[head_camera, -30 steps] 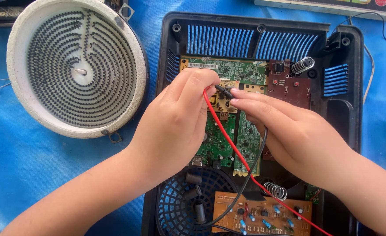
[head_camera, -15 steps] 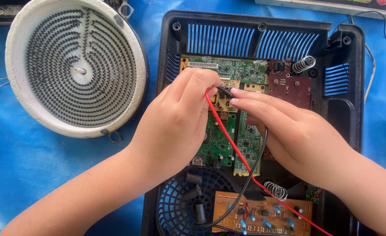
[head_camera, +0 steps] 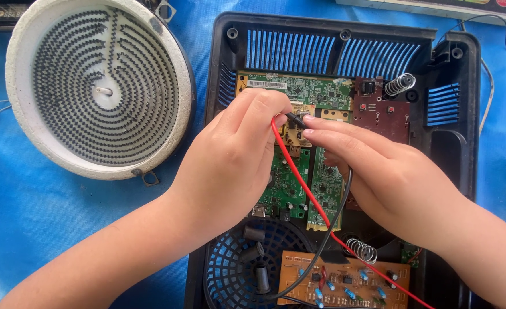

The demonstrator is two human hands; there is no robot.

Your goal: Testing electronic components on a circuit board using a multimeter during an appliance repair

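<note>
My left hand (head_camera: 233,157) pinches the end of a red test lead (head_camera: 299,183) over the green circuit board (head_camera: 290,183) inside an open black cooker housing (head_camera: 218,68). My right hand (head_camera: 387,171) pinches the tip of a black test lead (head_camera: 340,212) just beside it. Both lead tips meet near a yellowish component at the board's upper middle, partly hidden by my fingers. The two leads run down and to the right across an orange-brown circuit board (head_camera: 350,277) at the bottom.
A round white heating coil plate (head_camera: 98,86) lies at the left on a blue sheet (head_camera: 35,229). The housing holds a brown board (head_camera: 387,117), two metal springs (head_camera: 400,84), blue vents and a round fan grille (head_camera: 236,269). A device edge shows at top right.
</note>
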